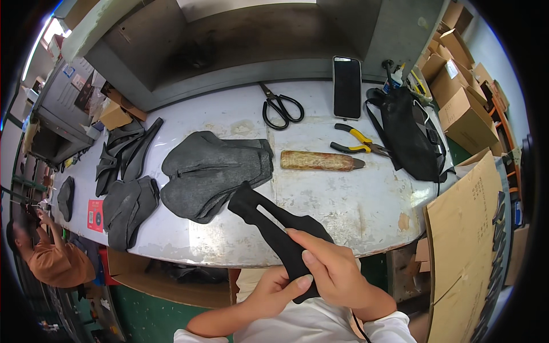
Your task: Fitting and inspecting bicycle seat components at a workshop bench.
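A black slotted saddle-shaped piece (269, 220) is gripped by both of my hands near the table's front edge. My right hand (334, 268) covers its near end from above, fingers pressing its top face. My left hand (274, 291) holds it from below, thumb on the edge. Its far, forked end points up and left toward a stack of dark grey foam saddle pads (211, 171) on the white table (343, 194).
Black scissors (281, 107), a phone (347, 87), yellow-handled pliers (357, 142), a brown-handled tool (320, 161) and a black bag (412, 134) lie further back. More grey pads (128, 208) and black pieces (123, 151) sit left. Cardboard (466, 240) stands right; another person (54, 257) sits lower left.
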The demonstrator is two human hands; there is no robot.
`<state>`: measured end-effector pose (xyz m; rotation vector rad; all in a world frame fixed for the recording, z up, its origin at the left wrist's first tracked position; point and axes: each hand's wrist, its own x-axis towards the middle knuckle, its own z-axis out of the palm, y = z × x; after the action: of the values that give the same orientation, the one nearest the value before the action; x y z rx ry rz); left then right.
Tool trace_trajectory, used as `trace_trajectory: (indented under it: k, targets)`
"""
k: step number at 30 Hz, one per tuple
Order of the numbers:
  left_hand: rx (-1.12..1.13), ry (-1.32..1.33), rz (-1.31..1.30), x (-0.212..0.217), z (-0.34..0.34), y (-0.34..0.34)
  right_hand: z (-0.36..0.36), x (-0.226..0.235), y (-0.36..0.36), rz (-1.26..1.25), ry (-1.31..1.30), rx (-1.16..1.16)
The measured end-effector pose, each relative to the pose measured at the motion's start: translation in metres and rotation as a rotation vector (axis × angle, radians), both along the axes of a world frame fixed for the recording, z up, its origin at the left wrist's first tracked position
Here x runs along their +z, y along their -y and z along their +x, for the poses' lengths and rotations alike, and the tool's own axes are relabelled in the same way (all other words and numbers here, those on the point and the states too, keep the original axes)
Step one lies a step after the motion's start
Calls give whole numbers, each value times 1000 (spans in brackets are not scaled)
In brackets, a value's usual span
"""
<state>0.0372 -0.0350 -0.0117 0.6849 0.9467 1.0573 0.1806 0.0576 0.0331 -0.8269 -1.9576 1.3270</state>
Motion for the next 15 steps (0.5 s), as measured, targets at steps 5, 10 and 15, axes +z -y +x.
trace_trajectory:
  k: [5,10,15]
  targets:
    - [-48,-302,319,-8,-6,-3,-1,-7,-4,72,-48,8]
    - [-42,-284,239,0,-9,-6,-6,-9,-11,77,-42,20]
    - [11,-338,42,7,-25,-4,-1,-11,-16,490,198,-162]
